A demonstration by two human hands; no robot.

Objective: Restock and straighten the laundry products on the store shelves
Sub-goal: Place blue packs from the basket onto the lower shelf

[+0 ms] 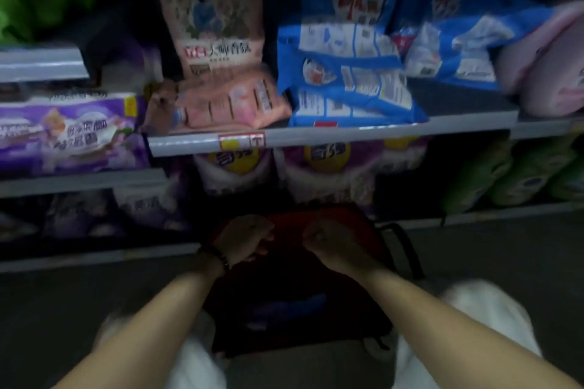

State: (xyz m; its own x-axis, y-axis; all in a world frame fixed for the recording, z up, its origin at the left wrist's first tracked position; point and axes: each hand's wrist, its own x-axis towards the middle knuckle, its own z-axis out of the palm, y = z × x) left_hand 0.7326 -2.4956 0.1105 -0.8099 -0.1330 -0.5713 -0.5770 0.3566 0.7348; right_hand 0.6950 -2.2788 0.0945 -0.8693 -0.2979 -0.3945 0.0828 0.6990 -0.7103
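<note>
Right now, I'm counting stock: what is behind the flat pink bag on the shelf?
One upright pink bag stands behind the flat pink bag. Whatever is further back is hidden by it.

Showing dimly throughout, sinking darkest around and below the left hand and right hand. Catching the most light above the hands, on the blue bags and pink packs. Smearing with motion blur everywhere, leaving print unreadable. Bowing toward the edges far from both hands, bending the shelf rail.
</note>
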